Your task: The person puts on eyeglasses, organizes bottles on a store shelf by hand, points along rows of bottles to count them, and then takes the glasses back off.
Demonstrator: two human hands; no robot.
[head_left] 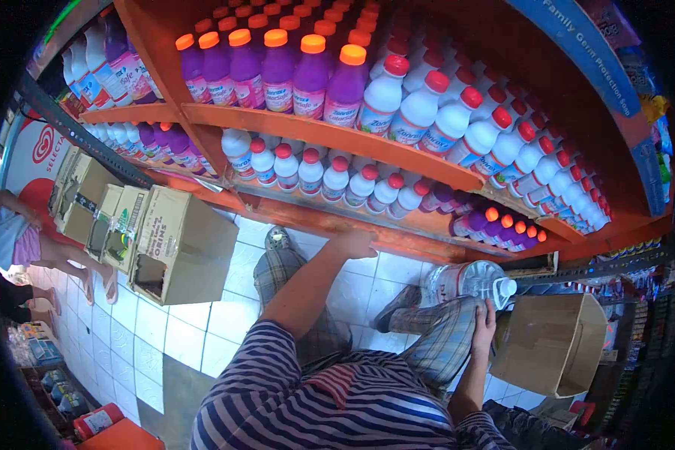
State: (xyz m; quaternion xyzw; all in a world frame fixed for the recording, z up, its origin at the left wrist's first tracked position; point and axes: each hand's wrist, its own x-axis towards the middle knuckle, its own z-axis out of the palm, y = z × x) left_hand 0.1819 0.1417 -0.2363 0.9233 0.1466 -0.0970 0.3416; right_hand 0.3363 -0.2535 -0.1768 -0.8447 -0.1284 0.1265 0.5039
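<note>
My left hand (356, 245) is stretched forward to the orange edge of the bottom shelf, below the row of white Zonrox bottles (334, 180) with red caps. Its fingers are foreshortened, and I cannot make out whether they are curled or whether they touch the ledge. Flat on my right knee lies my right hand (485, 324), fingers extended and holding nothing. Close to that knee, a large clear plastic jug (469, 280) with a white cap lies on its side on the floor.
Purple bottles (307, 79) with orange caps and more white bottles (416, 112) fill the upper shelf. Cardboard boxes (195, 247) stand on the tiled floor at left, and an open carton (540, 341) sits at right. Another person's legs (75, 259) show at far left.
</note>
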